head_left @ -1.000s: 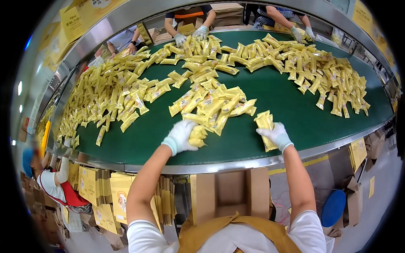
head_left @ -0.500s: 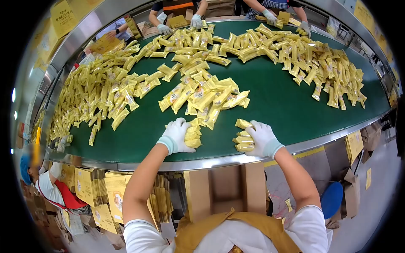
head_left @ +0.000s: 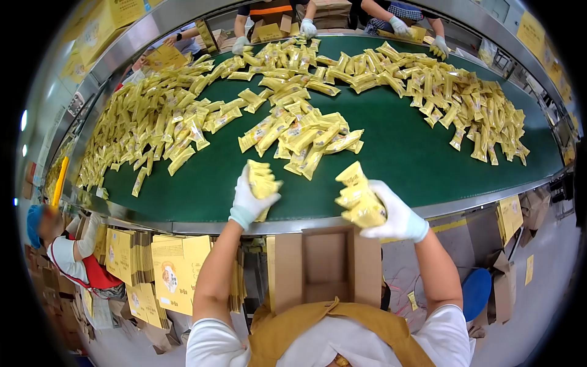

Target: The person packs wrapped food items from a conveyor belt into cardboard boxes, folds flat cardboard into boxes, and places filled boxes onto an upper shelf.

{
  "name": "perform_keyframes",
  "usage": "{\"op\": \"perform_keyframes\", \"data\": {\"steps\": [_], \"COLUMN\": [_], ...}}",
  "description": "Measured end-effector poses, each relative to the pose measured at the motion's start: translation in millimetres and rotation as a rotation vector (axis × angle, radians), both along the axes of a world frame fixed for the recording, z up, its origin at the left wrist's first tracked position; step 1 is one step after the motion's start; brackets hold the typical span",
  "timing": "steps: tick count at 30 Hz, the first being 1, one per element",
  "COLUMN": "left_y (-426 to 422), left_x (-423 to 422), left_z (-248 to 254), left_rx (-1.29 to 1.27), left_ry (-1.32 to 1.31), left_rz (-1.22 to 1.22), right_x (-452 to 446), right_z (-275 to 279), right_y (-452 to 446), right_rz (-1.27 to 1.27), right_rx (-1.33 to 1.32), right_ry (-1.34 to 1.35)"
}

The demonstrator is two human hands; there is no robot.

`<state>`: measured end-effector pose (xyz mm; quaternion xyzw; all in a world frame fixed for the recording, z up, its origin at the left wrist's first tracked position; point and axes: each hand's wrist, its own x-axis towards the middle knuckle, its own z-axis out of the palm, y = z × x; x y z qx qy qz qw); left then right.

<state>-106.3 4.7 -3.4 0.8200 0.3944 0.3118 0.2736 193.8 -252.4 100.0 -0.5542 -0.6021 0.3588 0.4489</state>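
In a white glove, my left hand (head_left: 246, 199) is closed around a bunch of yellow snack packets (head_left: 263, 181) above the near edge of the green belt. My right hand (head_left: 394, 214), gloved too, grips another stack of yellow packets (head_left: 361, 197), tilted, over the metal rim. Just beyond both hands lies a loose heap of the same packets (head_left: 306, 137) on the belt. Between my forearms, below the rim, stands an open cardboard box (head_left: 328, 263); the part of its inside that shows holds nothing.
Larger packet piles spread left (head_left: 140, 119) and right (head_left: 471, 104) on the green belt (head_left: 416, 165). Flat yellow cartons (head_left: 174, 272) stand at lower left. Co-workers' gloved hands (head_left: 400, 25) are at the far side; another person (head_left: 92, 263) is at left. A blue stool (head_left: 477, 295) stands at right.
Both hands have lifted their packets off the belt. The right hand has drawn back toward the rim and its stack has tipped; the left hand has turned its bunch upward.
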Motion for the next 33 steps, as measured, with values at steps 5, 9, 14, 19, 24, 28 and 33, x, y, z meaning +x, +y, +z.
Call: {"op": "perform_keyframes", "data": {"steps": [5,9,14,19,24,28,33], "left_y": [-85,-127,-157,-174,-196,-201,-206], "left_x": [0,6,17,34,43,49,63], "left_z": [95,113,104,66,25,6,6], "left_rx": [-1.017,-0.868,-0.219,0.311,0.629,0.585,0.408], "left_ry": [-1.058,-0.826,-0.176,0.13,0.334,0.522,0.742], "left_rz": [-0.477,-0.804,-0.805,-0.744,-0.525,-0.478,-0.55], "right_x": [-69,-141,-162,-170,-173,-180,-192], "right_z": [60,15,-109,-141,-175,-170,-120], "right_y": [-9,-6,-11,-46,-56,-54,-48], "right_rz": [0.354,0.655,0.724,0.687,0.628,0.579,0.589], "right_rx": [-0.088,-0.388,-0.375,-0.46,-0.454,-0.536,-0.722], "right_ry": [-0.897,-1.338,-1.014,-0.826,-0.873,-0.981,-1.188]}}
